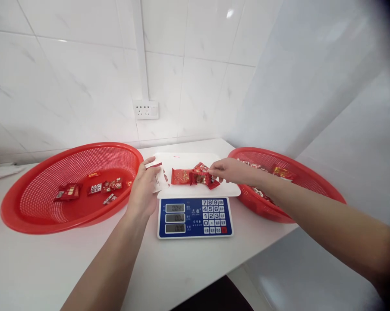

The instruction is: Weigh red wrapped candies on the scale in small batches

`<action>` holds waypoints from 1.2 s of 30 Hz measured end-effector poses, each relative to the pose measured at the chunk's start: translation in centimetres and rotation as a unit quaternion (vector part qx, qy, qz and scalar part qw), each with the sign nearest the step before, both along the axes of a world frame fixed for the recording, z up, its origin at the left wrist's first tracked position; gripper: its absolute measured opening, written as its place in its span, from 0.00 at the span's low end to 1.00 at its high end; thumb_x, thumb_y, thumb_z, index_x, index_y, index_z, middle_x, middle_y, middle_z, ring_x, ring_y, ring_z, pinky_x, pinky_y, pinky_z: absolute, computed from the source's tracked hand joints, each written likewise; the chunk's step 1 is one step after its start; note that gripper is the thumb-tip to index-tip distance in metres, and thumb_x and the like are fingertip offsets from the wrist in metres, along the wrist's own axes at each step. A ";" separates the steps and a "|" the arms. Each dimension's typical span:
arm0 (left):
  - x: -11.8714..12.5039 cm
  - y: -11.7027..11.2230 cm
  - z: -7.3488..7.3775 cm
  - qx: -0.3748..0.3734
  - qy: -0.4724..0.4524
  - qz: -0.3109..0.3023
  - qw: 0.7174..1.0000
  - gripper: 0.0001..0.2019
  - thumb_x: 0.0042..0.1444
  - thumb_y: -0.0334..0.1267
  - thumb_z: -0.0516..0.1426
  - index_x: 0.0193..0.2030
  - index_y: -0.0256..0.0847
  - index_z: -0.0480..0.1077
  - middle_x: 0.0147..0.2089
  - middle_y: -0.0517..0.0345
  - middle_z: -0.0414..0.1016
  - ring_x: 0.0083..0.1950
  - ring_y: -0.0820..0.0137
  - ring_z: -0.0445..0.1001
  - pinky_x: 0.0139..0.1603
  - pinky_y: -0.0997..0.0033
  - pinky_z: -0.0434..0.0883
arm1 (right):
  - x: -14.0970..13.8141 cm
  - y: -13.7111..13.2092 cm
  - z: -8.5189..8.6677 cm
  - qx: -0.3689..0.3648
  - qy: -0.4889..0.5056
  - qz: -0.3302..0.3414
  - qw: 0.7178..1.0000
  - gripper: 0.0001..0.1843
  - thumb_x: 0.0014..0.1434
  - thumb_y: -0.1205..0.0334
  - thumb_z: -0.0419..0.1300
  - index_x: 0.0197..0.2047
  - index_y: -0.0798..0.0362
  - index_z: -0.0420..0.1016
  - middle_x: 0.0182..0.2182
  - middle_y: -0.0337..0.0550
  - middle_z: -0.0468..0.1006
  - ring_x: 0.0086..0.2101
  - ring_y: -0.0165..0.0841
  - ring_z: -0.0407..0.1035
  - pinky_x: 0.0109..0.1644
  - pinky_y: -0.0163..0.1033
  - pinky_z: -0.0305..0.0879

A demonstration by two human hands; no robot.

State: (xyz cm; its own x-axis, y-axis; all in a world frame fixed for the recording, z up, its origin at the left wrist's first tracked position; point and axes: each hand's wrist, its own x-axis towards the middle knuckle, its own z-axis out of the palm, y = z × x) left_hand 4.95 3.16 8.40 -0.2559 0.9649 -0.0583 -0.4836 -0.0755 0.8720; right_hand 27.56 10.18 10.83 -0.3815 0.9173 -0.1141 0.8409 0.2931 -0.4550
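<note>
My left hand [142,190] grips a white packet [160,180] with a dark red top edge, above the left side of the scale's white tray [169,160]. With thumb and fingers pinched, my right hand [229,169] holds the end of a small red snack packet [199,177] over the tray. Under and beside it lie other red packets, among them a flat red one [181,176] with gold print. The blue front panel of the digital scale [195,218] faces me, its keypad on the right and lit-grey displays on the left.
A large red perforated basket [46,177] stands on the left with several snack packets [68,192] inside. Another red basket [262,211] on the right, partly behind my right forearm, holds more packets [284,173]. Behind the white table [149,268] is a tiled wall with a socket [146,110].
</note>
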 end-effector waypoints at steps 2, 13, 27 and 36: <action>-0.1 0.1 0.0 -0.005 -0.022 0.001 1.000 0.24 0.44 0.26 0.52 0.50 0.42 0.62 0.32 0.61 0.70 0.27 0.76 0.70 0.25 0.77 0.67 | 0.0 0.0 0.1 0.044 -0.018 -0.021 0.999 0.12 0.58 0.56 0.53 0.35 0.51 0.75 0.32 0.43 0.79 0.30 0.32 0.71 0.33 0.37 0.63; 0.6 -1.2 -0.4 0.062 0.173 -0.197 0.963 0.46 0.44 0.29 0.61 0.67 0.54 0.42 0.25 0.68 0.67 0.30 0.74 0.68 0.36 0.72 0.65 | -3.5 -4.4 1.9 0.115 0.126 0.077 0.982 0.15 0.59 0.53 0.53 0.43 0.50 0.74 0.34 0.41 0.78 0.32 0.31 0.69 0.35 0.36 0.62; 0.5 -1.4 -0.3 0.074 0.273 -0.208 0.936 0.38 0.47 0.35 0.61 0.65 0.52 0.52 0.34 0.59 0.74 0.33 0.71 0.68 0.38 0.71 0.64 | -3.8 -4.8 1.3 0.157 0.161 0.106 0.969 0.09 0.57 0.58 0.55 0.30 0.51 0.73 0.32 0.41 0.70 0.30 0.29 0.65 0.34 0.35 0.60; 0.7 -1.2 -0.6 0.099 0.313 -0.179 0.928 0.26 0.52 0.39 0.57 0.59 0.49 0.60 0.30 0.59 0.75 0.32 0.70 0.71 0.36 0.69 0.66 | -3.8 -4.6 1.3 0.153 0.168 0.052 0.972 0.10 0.57 0.54 0.56 0.30 0.51 0.70 0.31 0.40 0.72 0.30 0.30 0.66 0.33 0.37 0.61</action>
State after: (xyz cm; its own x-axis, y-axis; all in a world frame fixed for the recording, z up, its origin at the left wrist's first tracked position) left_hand 5.63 2.00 7.78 0.1586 0.9705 0.1814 0.0870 -0.1968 0.9766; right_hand 23.73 5.62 12.12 -0.4430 0.8427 0.3059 0.6176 0.5342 -0.5772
